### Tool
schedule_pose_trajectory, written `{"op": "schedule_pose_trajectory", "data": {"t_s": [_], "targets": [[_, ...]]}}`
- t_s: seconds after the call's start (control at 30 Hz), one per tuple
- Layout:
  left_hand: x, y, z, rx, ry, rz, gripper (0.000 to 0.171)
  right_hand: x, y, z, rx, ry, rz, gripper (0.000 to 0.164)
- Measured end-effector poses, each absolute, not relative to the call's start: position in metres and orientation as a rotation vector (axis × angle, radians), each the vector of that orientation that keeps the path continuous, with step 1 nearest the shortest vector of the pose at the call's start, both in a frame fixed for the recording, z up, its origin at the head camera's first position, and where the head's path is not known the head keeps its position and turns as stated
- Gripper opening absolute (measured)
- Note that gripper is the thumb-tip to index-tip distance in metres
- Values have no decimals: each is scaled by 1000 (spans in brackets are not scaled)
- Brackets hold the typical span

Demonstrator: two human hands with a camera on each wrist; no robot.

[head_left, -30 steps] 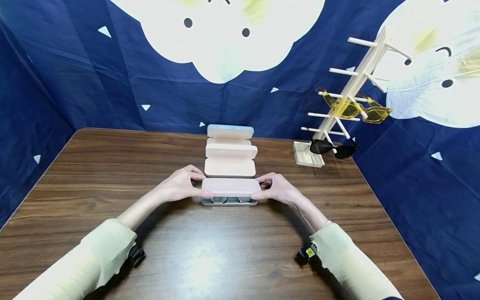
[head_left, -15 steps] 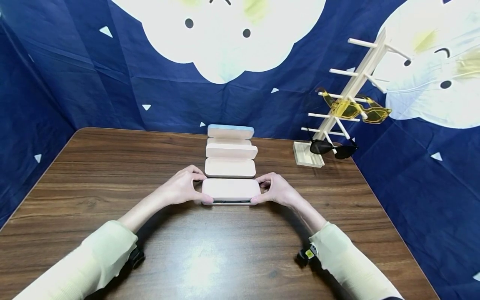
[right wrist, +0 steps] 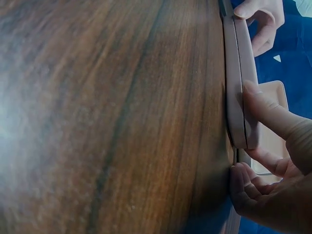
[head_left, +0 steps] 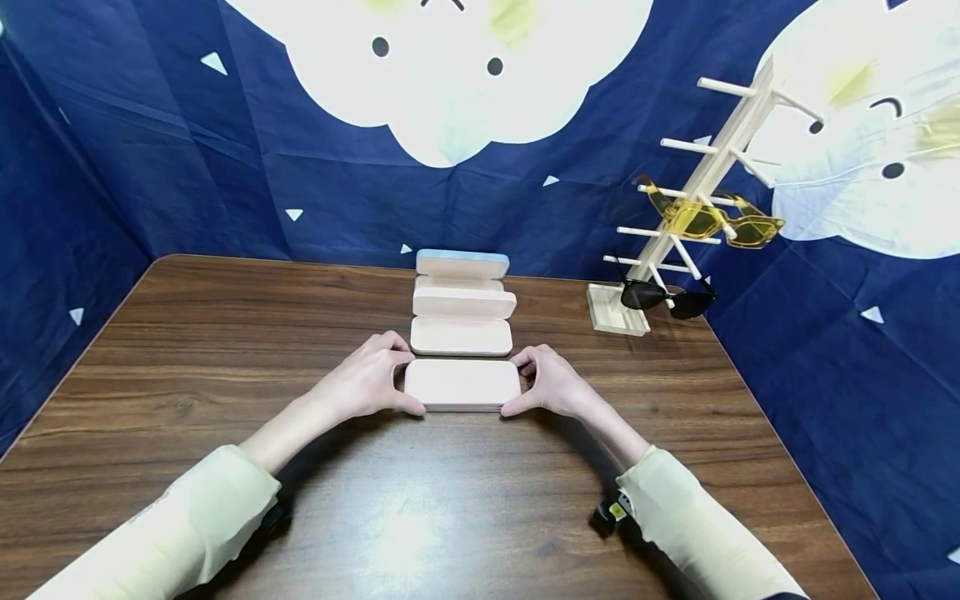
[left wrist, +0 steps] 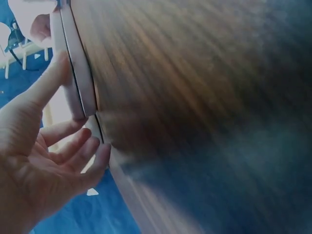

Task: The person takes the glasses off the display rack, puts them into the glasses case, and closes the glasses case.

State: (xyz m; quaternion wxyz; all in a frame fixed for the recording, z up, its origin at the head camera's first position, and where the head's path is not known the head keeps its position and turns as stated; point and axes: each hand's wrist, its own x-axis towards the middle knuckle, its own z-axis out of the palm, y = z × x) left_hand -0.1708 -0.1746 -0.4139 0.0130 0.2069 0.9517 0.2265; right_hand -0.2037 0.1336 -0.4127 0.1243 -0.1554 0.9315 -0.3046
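A pale pink glasses case (head_left: 462,385) lies on the wooden table with its lid down; only a thin seam shows along its side in both wrist views. My left hand (head_left: 372,375) grips its left end, thumb at the front edge and fingers round the back corner. At the opposite end my right hand (head_left: 557,382) holds it the same way. In the left wrist view the left thumb (left wrist: 51,78) presses the lid's edge, and in the right wrist view the right thumb (right wrist: 268,109) does likewise. Whatever is inside the case is hidden.
Directly behind stands an open glasses case (head_left: 461,335) with a pale lining, and behind that another open case (head_left: 462,265) with a blue edge. A wooden display rack (head_left: 720,158) at the back right carries yellow sunglasses (head_left: 693,219) and black sunglasses (head_left: 641,294).
The lid of the front glasses case has come down from partly raised, covering the glasses seen inside earlier. Both thumbs have moved down toward its front edge with it.
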Motion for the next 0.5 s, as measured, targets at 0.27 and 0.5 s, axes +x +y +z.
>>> {"op": "schedule_pose_trajectory", "data": {"t_s": [0.27,0.5], "targets": [[-167,-170,-410,616,2987,658,71,-204,133,-412,-478,2725,-874,66],[-166,-170,-410,539,2943,679,77,-204,134,-411,-479,2683,-897,66]]}}
